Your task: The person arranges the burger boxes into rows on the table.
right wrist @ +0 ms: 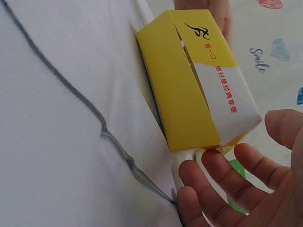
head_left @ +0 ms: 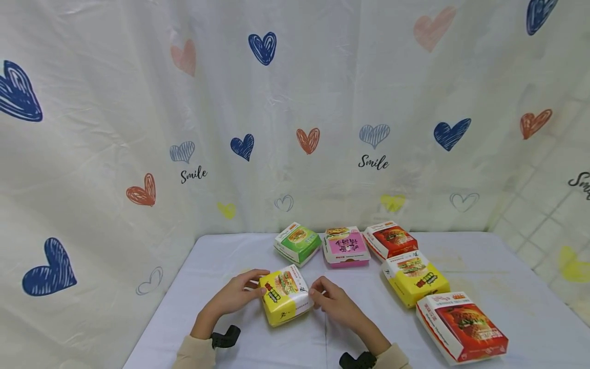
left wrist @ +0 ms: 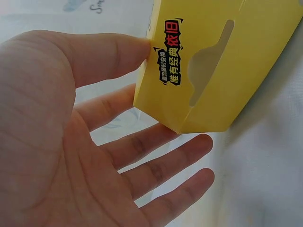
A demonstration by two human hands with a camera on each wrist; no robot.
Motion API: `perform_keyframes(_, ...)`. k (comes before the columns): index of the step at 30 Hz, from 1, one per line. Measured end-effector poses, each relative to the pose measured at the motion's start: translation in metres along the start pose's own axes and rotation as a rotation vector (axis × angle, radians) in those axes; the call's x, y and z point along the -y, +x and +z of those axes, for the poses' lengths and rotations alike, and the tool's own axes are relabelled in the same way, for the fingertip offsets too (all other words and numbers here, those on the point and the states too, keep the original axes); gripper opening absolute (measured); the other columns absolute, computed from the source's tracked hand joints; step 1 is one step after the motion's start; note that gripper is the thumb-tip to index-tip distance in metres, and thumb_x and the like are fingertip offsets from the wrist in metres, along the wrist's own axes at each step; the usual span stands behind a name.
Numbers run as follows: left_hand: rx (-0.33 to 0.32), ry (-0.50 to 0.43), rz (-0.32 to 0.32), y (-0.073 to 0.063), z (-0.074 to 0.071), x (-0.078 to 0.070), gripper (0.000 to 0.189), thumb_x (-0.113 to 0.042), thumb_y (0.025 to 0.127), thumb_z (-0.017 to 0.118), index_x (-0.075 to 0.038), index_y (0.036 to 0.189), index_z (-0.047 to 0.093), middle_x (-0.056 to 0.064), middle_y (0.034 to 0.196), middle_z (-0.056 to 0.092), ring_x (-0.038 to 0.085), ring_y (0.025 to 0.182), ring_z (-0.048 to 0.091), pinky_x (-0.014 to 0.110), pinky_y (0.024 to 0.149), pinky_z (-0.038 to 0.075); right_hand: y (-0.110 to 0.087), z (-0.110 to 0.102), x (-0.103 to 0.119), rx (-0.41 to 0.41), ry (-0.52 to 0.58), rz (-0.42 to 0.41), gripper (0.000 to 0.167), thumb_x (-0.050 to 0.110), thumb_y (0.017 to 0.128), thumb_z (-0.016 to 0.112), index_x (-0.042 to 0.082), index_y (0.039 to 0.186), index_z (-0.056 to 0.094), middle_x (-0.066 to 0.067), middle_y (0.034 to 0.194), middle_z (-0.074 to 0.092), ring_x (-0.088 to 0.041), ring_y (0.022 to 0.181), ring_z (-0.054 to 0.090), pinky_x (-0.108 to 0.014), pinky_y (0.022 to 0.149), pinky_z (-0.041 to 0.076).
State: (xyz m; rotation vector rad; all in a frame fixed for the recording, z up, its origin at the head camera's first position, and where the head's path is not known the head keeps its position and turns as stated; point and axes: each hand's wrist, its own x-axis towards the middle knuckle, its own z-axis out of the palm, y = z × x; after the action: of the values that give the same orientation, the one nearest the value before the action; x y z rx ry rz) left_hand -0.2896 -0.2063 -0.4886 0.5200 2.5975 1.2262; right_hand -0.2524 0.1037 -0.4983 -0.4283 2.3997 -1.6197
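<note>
A yellow and white burger box [head_left: 285, 294] is at the front middle of the table, between my two hands. My left hand [head_left: 239, 293] pinches its left end. In the left wrist view the thumb [left wrist: 113, 54] lies against one edge, the forefinger reaches behind the box, and the lower fingers are spread. At the other end is my right hand [head_left: 335, 302]. The right wrist view shows its fingertips [right wrist: 213, 158] at a corner of the box, loosely bent, with the thumb slightly apart from it. Whether the box's underside touches the cloth is hard to tell.
Behind stand a green box [head_left: 298, 243] and a pink box [head_left: 345, 247]. On the right a red box [head_left: 391, 240], another yellow box [head_left: 415, 278] and a larger red box [head_left: 463, 328] form a slanting row. A white cloth [head_left: 258, 353] covers the table; a heart-patterned curtain [head_left: 322, 92] hangs behind.
</note>
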Motion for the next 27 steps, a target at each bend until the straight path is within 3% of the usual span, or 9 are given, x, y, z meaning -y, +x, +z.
perform_keyframes(11,-0.024,0.000,-0.031,-0.001,0.003,-0.006,0.052,-0.040,0.099,0.066,-0.021,0.146,0.056,0.011,0.141,0.060,0.031,0.121,0.062,0.051,0.092,0.055,0.003,0.001,-0.006,0.019,0.007,-0.026,0.025,0.032,0.105,0.056,0.007,0.109,0.056,-0.004,0.094,0.063,-0.019,0.086,0.062,-0.028,0.072,0.051)
perform_keyframes(16,-0.035,0.006,-0.042,-0.002,0.004,-0.008,0.051,-0.039,0.099,0.065,-0.020,0.146,0.055,0.013,0.142,0.059,0.032,0.121,0.062,0.052,0.092,0.056,0.002,0.002,-0.006,0.014,0.010,0.000,0.026,0.032,0.103,0.060,0.007,0.107,0.056,-0.004,0.094,0.063,-0.017,0.086,0.062,-0.028,0.073,0.050)
perform_keyframes(22,-0.069,0.010,-0.050,-0.001,0.008,-0.008,0.051,-0.039,0.100,0.064,-0.021,0.147,0.054,0.012,0.143,0.058,0.030,0.120,0.062,0.051,0.092,0.056,0.001,0.003,-0.004,-0.007,0.002,0.042,0.031,0.035,0.100,0.065,0.007,0.111,0.055,-0.007,0.107,0.064,-0.016,0.091,0.061,-0.031,0.077,0.053)
perform_keyframes(27,-0.120,0.038,0.002,0.000,0.011,-0.008,0.046,-0.037,0.101,0.064,-0.022,0.144,0.056,0.010,0.141,0.060,0.024,0.115,0.063,0.044,0.091,0.056,0.002,0.004,-0.004,-0.023,0.000,0.049,0.039,0.035,0.098,0.068,0.006,0.120,0.053,-0.010,0.117,0.062,-0.019,0.098,0.060,-0.035,0.081,0.054)
